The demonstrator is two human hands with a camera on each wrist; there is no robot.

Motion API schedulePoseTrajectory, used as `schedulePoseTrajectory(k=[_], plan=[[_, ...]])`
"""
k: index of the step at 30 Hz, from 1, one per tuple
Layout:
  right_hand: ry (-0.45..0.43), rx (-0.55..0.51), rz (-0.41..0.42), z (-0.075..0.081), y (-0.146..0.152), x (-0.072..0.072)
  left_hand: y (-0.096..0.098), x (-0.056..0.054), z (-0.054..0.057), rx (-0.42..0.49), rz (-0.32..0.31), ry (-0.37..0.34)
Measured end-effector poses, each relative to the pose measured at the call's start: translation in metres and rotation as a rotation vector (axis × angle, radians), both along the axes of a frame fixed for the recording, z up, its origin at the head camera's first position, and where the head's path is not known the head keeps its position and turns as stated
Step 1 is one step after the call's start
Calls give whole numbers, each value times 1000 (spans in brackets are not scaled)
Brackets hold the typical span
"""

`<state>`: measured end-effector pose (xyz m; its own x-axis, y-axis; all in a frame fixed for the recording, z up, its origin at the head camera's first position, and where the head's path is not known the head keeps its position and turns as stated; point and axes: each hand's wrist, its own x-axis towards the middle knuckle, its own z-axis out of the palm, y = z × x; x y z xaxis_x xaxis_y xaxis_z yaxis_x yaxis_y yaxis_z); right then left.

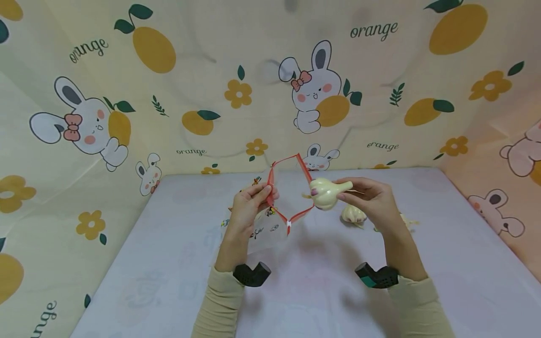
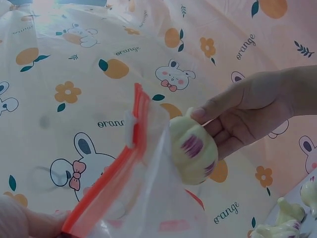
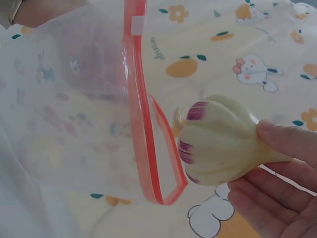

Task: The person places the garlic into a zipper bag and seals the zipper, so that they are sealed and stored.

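Note:
My left hand (image 1: 249,204) pinches the red zip edge of a clear zip bag (image 3: 64,124) printed with small cartoon figures. The bag's mouth gapes wide toward the right, its red rim forming a loop with a white slider (image 3: 138,25). In my right hand (image 1: 374,202), a cream garlic bulb (image 1: 325,193) with purple streaks is held by its stem end, between thumb and fingers. The bulb's round root end points at the bag's mouth, right at the red rim. Most of the left hand is out of the left wrist view.
Another garlic bulb (image 1: 353,214) lies on the white table (image 1: 313,291) below my right hand. More garlic (image 1: 406,220) sits partly hidden behind the right wrist. A cloth (image 1: 262,70) with rabbits and oranges hangs behind the table and along both sides.

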<state>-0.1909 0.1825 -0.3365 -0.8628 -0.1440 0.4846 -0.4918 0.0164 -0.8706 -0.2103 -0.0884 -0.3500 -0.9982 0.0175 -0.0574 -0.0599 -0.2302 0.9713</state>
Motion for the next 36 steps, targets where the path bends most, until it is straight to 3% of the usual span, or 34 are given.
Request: schedulePoseTrajectory(k=[6,13,23,32,36], plan=[[2,2,-21,0,-11,-1,1,0,1,-6,0,7],[-3,-22,20,-4,-22,-2,1,0,1,-23,11,12],[19,13,-29,-6,-34,-3,1,2,2,-35,18,3],[-64,43,-45,-8,-37,-3,2,4,3,-14,13,14],[-51,67,-61,-9,-36,-4,2,4,3,-1,5,36]])
